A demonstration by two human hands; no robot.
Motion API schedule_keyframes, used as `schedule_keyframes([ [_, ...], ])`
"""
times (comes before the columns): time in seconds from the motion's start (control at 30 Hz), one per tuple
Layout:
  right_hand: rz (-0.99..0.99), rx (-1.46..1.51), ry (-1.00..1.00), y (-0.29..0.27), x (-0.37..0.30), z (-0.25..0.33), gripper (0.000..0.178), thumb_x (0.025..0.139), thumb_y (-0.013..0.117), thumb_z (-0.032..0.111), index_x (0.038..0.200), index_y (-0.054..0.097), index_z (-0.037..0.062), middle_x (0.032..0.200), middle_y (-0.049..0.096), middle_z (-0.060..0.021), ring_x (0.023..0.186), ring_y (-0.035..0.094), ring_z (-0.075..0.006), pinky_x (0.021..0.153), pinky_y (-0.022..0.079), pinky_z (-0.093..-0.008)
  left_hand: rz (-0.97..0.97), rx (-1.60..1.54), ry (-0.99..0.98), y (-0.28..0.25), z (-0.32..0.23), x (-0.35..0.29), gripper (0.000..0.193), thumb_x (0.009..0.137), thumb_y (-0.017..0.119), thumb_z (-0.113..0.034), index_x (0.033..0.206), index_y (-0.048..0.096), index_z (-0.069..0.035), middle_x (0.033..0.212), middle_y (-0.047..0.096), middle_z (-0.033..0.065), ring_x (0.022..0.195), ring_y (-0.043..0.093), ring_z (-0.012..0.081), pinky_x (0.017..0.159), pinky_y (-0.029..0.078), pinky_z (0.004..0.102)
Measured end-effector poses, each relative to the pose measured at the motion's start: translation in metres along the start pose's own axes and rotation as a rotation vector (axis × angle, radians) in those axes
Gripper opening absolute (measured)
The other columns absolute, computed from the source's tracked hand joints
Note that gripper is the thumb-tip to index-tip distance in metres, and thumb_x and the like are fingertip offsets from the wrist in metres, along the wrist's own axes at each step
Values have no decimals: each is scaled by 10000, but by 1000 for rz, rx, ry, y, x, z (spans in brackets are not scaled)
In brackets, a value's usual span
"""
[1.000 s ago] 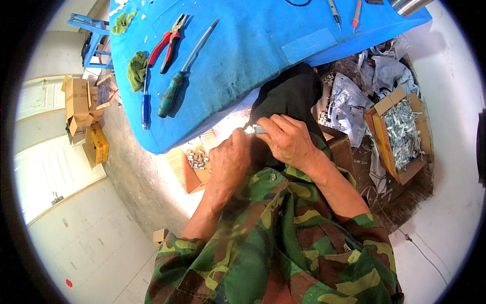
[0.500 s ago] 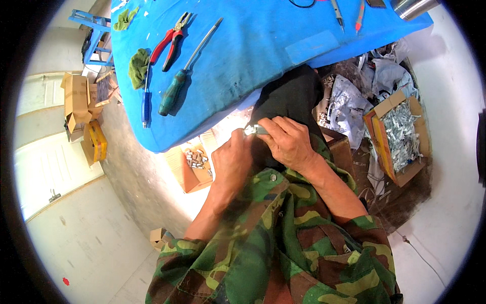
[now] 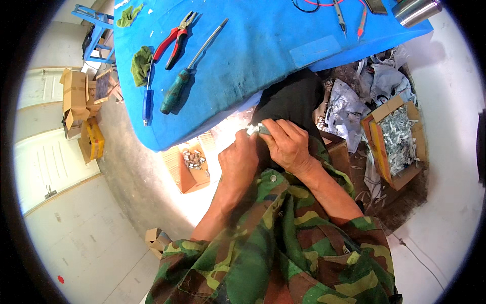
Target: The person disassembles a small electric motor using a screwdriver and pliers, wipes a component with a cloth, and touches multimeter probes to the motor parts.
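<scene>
Over my lap, my left hand [image 3: 238, 159] and my right hand [image 3: 289, 148] are brought close together, both with fingers closed. Between their fingertips is a small silvery-white and dark grey piece [image 3: 262, 129], mostly covered by the fingers; its kind is too small to make out. The right thumb and fingers pinch its dark end. The left fingertips are at its pale end, blurred by bright light. Below and left of the hands, an open cardboard box [image 3: 172, 167] holds several small metal-and-brown pieces [image 3: 193, 160].
On the blue-covered table [image 3: 243, 50] lie red-handled pliers [image 3: 174, 41], a green-handled screwdriver [image 3: 176, 91], a blue-handled screwdriver [image 3: 147, 107], green rags [image 3: 141, 66], two test probes [image 3: 340, 19] and a metal cup [image 3: 417, 11]. At right, a carton [image 3: 378, 149] holds silvery strips beside plastic bags [image 3: 345, 111].
My left hand has moved slightly right, toward my right hand, which stays nearly in place. The whole view has shifted a little.
</scene>
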State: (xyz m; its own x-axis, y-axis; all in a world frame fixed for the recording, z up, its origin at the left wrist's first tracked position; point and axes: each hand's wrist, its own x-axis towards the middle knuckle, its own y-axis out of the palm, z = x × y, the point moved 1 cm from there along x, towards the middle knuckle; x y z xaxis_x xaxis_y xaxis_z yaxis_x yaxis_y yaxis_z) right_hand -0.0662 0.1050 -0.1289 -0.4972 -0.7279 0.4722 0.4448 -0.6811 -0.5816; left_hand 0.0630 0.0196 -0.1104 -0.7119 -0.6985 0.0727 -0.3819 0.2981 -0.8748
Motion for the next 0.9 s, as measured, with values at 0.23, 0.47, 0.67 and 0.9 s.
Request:
schedule_keyframes([
  [0.23,-49,1,-41,5,-5,-4,332,803,799,77,1109,672,44,816,625,-91,747,676,-296,649,555,-383,-19,-137,-30,7,6,-12,179,1057,615,-199,1041,551,-33,623,594,254,565,632,475,472,451,517],
  [0.47,-111,58,3,3,-2,-2,298,820,810,76,1089,685,51,887,685,-95,777,694,-297,667,559,-387,-52,-170,-21,-20,33,-10,216,1017,650,-163,1159,605,-7,753,682,255,656,688,453,569,522,507],
  [0.67,-141,86,14,2,-1,-1,284,810,815,56,1063,686,55,918,709,-101,808,712,-303,683,564,-387,-16,-310,-113,-27,58,-5,213,994,701,-157,1112,635,7,696,619,142,576,604,239,553,461,364],
  [0.9,-137,154,52,3,-3,-2,320,778,809,2,1060,667,55,913,712,-111,797,714,-323,681,563,-397,103,-848,-418,-27,21,4,164,959,698,-105,1073,647,2,749,612,-24,659,524,51,571,391,240],
])
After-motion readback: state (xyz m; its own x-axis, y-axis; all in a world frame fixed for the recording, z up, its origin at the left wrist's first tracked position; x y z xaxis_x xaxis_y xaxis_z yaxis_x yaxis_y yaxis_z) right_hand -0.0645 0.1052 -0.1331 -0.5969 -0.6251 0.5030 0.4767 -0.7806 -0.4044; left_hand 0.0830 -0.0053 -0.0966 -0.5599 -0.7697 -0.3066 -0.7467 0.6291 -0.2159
